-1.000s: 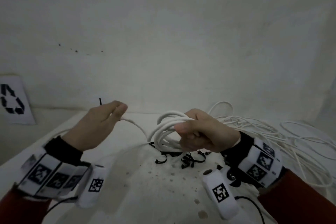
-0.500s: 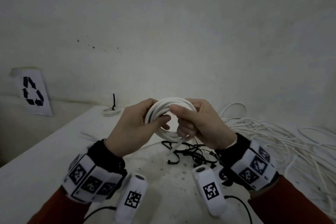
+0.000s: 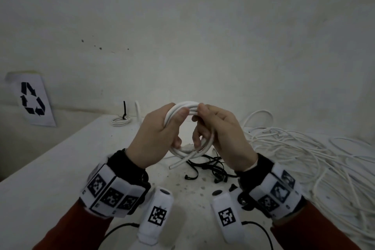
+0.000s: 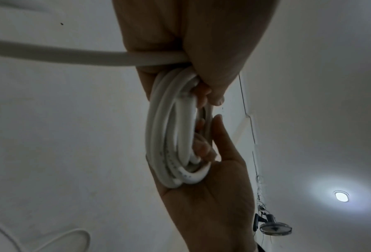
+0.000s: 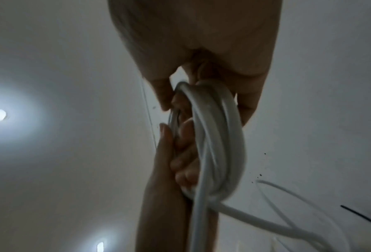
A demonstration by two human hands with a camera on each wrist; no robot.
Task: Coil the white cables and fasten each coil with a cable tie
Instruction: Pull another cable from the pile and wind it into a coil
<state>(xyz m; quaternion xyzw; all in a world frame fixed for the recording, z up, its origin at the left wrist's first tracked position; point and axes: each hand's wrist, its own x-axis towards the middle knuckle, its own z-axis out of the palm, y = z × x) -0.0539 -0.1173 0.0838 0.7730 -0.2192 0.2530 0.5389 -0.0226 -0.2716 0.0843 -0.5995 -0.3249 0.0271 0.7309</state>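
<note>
Head view: white cable coil (image 3: pixel 189 128), several round loops, held above table (image 3: pixel 50 168)
Left hand (image 3: pixel 157 136): grips coil's left side
Right hand (image 3: pixel 221 138): grips right side
Free end: hangs below

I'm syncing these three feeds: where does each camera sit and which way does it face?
Head: worn on the head, looking forward and down at the table; both hands and wrists show.
Left wrist: looks up along the left hand towards the ceiling.
Right wrist: looks up along the right hand.
All share the white cable coil, which both hands grip.
</note>
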